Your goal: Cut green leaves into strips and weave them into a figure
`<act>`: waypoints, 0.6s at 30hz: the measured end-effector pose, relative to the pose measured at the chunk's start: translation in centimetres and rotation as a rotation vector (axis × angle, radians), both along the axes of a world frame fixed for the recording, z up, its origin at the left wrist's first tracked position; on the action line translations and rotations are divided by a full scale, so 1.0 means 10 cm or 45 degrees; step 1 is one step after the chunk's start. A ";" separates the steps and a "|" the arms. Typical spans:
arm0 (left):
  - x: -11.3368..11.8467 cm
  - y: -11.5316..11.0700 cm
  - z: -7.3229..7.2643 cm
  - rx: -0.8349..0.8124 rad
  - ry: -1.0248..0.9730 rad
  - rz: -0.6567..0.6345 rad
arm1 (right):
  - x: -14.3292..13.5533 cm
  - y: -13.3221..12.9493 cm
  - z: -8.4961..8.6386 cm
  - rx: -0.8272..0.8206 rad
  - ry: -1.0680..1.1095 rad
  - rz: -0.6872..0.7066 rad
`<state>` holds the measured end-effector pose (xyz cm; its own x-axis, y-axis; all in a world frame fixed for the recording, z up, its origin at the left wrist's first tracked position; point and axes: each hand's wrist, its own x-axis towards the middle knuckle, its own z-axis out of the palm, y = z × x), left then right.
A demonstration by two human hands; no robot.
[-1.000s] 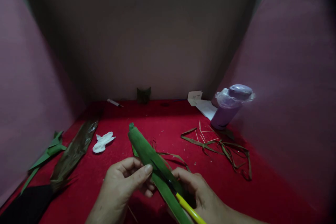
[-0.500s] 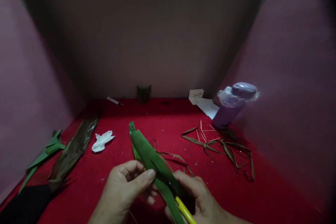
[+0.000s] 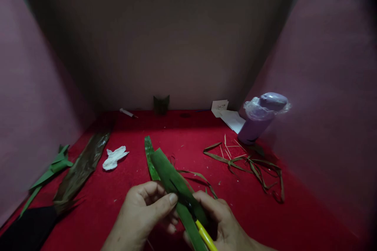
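Observation:
Between my two hands is a long green leaf strip [image 3: 168, 172], folded or layered, with a dark slit along it. My left hand [image 3: 147, 208] pinches its left edge, thumb on top and fingers beneath. My right hand [image 3: 225, 223] curls round the strip's lower right side and a yellow-handled tool [image 3: 206, 236]. That tool's dark tip lies against the leaf, and its working end is partly hidden. Behind the strip's upper end shows a paler, glossy leaf piece [image 3: 150, 157]; I cannot tell whether it is joined to the strip.
Red cloth [image 3: 182, 125] covers the surface. Brown dried strips [image 3: 256, 166] and thin sticks [image 3: 228, 149] lie right, near a purple container [image 3: 255, 127] and white papers [image 3: 232, 119]. Leftward are crumpled tissue [image 3: 114, 157], a brown plastic-like bundle [image 3: 82, 168], a folded green leaf [image 3: 54, 166] and a syringe [image 3: 127, 113].
The strip's upper end has shifted slightly right, showing more of the paler piece behind. Left thumb and strip have moved a little right; the yellow tool has shifted slightly up and left.

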<state>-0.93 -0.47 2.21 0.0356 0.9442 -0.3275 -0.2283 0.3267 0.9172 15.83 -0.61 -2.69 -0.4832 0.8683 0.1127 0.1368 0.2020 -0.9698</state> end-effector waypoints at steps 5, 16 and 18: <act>-0.03 0.02 -0.07 0.000 -0.038 -0.154 | -0.01 -0.01 -0.02 -0.092 0.116 0.056; -0.03 -0.03 -0.06 -0.005 -0.059 -0.201 | 0.00 0.00 -0.07 -0.033 0.097 0.096; -0.01 -0.02 -0.08 -0.002 -0.043 -0.167 | 0.00 0.00 -0.07 -0.009 0.074 0.049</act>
<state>-1.03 -0.70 1.43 0.1698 0.9302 -0.3254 -0.2146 0.3572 0.9091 15.83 -0.56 -3.39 -0.5088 0.8501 0.1356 0.0725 0.1992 -0.9773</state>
